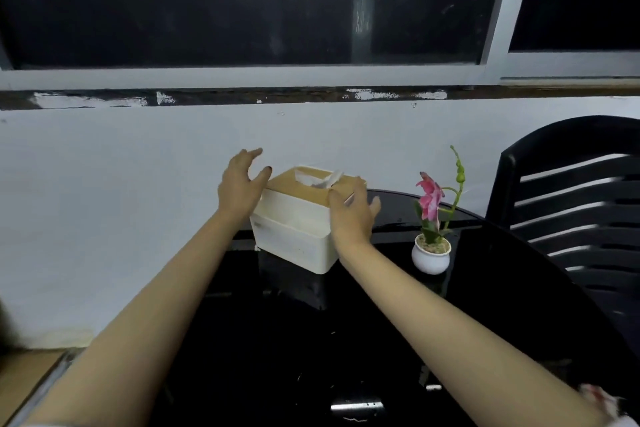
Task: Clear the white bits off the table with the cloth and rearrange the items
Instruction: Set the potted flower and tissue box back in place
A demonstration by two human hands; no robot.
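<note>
Near edge: two bare forearms reach forward over a round black glass table [346,350], glossy, reflecting light. A few tiny pale specks show on the glass near the bottom centre, too small to identify. At the bottom right corner a bit of pinkish-white fabric [597,399] peeks in by the right arm, blurred; cannot tell if it is the cloth.

Mid table: a white tissue box [294,236] with a tan wooden lid sits on the far left part of the table, turned at an angle, a white tissue [323,179] poking out of the slot. The right hand [351,215] is at the box's right side, fingers spread wide, palm against or just off the box edge; contact unclear. The left hand [240,185] is at the box's upper left corner, fingers spread wide, thumb near the lid corner, not closed on anything.

Right of the box, apart from it: a small round white pot [431,258] holding a fake pink flower [431,198] on a green stem, upright on the table.

Far right: a black slatted plastic chair [568,204] against the table edge.

Behind: a pale wall [104,201], then a white-framed window [242,10] with dark glass.
</note>
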